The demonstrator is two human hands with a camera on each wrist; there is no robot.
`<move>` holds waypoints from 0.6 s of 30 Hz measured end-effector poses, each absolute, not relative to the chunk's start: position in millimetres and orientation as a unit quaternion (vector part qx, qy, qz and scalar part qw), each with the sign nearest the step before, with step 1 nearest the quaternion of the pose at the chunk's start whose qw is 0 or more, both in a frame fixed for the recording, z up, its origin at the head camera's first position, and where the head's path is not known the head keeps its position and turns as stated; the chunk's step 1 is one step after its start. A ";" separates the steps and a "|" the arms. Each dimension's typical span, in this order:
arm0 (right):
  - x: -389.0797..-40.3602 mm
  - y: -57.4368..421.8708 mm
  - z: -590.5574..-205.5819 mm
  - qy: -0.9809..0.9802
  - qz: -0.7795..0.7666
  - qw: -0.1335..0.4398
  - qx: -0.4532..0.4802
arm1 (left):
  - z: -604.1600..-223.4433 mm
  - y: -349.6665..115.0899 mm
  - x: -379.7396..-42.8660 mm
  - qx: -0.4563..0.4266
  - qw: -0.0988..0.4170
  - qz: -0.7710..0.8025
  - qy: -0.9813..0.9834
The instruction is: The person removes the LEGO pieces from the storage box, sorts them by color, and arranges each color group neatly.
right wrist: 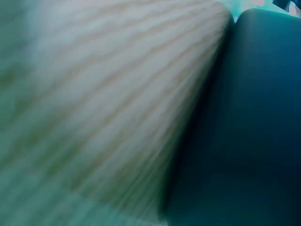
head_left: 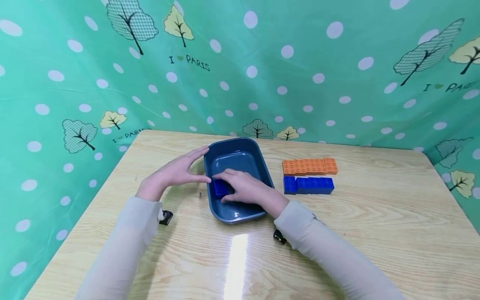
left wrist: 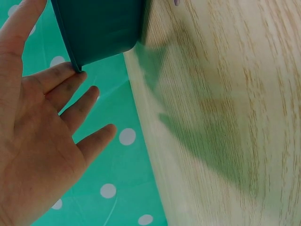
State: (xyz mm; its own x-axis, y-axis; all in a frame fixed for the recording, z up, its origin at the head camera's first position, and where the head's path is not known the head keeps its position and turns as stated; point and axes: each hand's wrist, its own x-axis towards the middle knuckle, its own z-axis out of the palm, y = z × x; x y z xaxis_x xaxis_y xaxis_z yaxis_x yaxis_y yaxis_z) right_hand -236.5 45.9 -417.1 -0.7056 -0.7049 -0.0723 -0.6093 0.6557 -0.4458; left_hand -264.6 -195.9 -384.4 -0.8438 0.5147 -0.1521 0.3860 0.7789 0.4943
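A dark blue plastic tray [head_left: 237, 161] with rounded corners stands on the table. Inside it, by the left wall, is a blue toy building brick [head_left: 220, 189]. My right hand [head_left: 245, 189] reaches over the tray's right side and grips this brick between thumb and fingers, which partly cover it. On the left, my left hand [head_left: 178, 170] has its fingers and thumb spread, with fingertips touching the tray's rim; the left wrist view shows its palm and fingers [left wrist: 80, 110] extended. The right wrist view shows the tray's outer wall [right wrist: 254, 127], with the hand out of sight.
Right of the tray lie a row of orange bricks [head_left: 309, 166] and, just in front of it, a row of blue bricks [head_left: 314, 185]. The wooden table [head_left: 382, 216] meets a green dotted cloth [head_left: 232, 50] at the back. A dark wrist device [head_left: 166, 217] shows under the left sleeve.
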 end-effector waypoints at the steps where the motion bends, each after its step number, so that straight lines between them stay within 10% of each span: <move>1: -236.4 45.4 -417.4 0.902 -0.192 0.115 -0.368 | -384.7 -195.8 -264.9 0.242 0.141 0.227 0.933; 18: -242.5 120.4 -368.7 0.806 -0.538 0.044 -0.242 | -388.0 -198.2 -265.8 0.225 0.150 0.229 0.935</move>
